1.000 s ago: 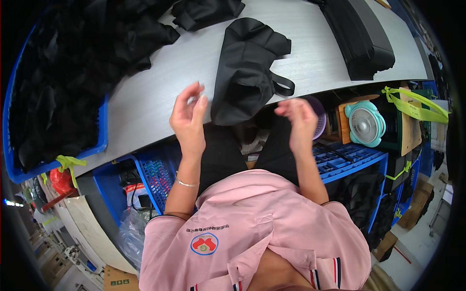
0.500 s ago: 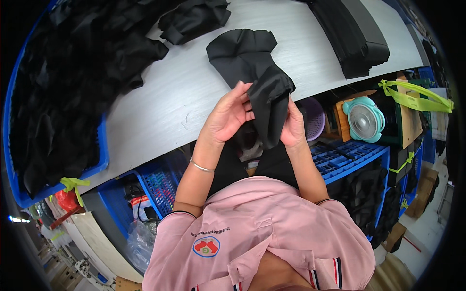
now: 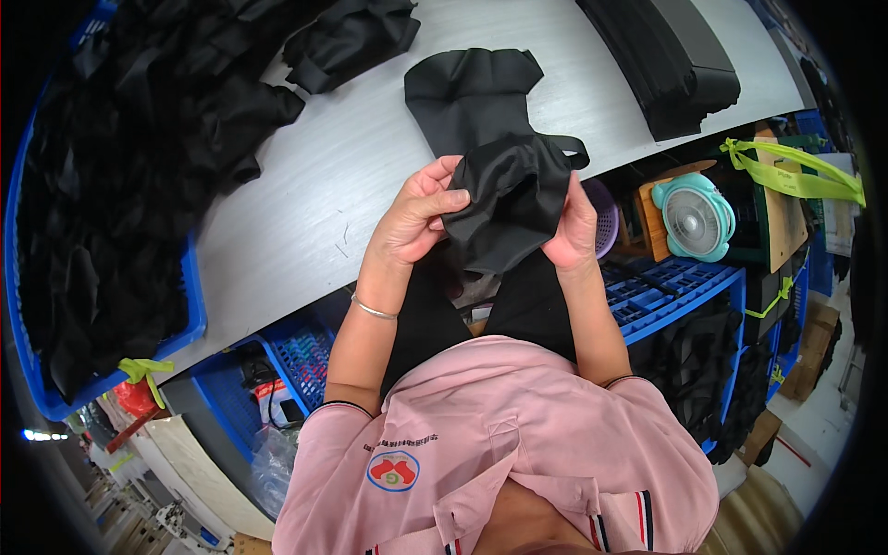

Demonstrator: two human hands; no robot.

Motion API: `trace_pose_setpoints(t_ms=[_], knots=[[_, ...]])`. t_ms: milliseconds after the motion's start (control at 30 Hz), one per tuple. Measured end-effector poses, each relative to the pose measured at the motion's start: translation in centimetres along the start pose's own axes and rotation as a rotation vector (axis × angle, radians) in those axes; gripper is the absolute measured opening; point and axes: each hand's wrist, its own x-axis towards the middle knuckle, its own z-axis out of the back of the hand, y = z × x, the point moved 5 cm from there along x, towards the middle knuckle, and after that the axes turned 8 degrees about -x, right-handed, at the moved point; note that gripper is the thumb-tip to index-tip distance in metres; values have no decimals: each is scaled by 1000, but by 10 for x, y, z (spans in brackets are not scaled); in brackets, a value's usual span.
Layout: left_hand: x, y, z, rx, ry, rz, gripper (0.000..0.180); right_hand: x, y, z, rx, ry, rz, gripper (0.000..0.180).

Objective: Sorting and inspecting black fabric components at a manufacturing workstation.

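Note:
A black fabric piece (image 3: pixel 513 199) is stretched between my two hands at the table's near edge. Its far part lies flat on the table, and a narrow black strap loop sticks out on its right side. My left hand (image 3: pixel 421 211) pinches the left edge, thumb on top and fingers partly underneath. My right hand (image 3: pixel 572 227) grips the right edge, with most of its fingers hidden behind the cloth. The near end of the piece hangs over my lap.
A blue bin (image 3: pixel 196 296) heaped with black fabric pieces (image 3: pixel 139 166) stands left. Another black bundle (image 3: pixel 351 42) lies at the back. A black stack (image 3: pixel 666 69) sits at the right of the grey table (image 3: pixel 296 203). Beside it are a turquoise fan (image 3: pixel 696 217) and blue crate (image 3: pixel 680 291).
The fabric has been spread wider between my hands, and the strap loop now shows on the right. My left thumb has come down onto the cloth; my right hand has moved slightly right.

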Motion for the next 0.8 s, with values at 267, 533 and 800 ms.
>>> trace_pose_setpoints(t_ms=[267,533,800], knots=[[-5,-8,12,509,-403,-493,33,2,14,-43,-1615,-406,604,17],[-20,-6,3,690,-596,-719,45,-3,7,-30,-1502,-527,617,40],[-17,-52,-15,966,-572,-830,52,28,73,-34,-1928,-337,637,40]])
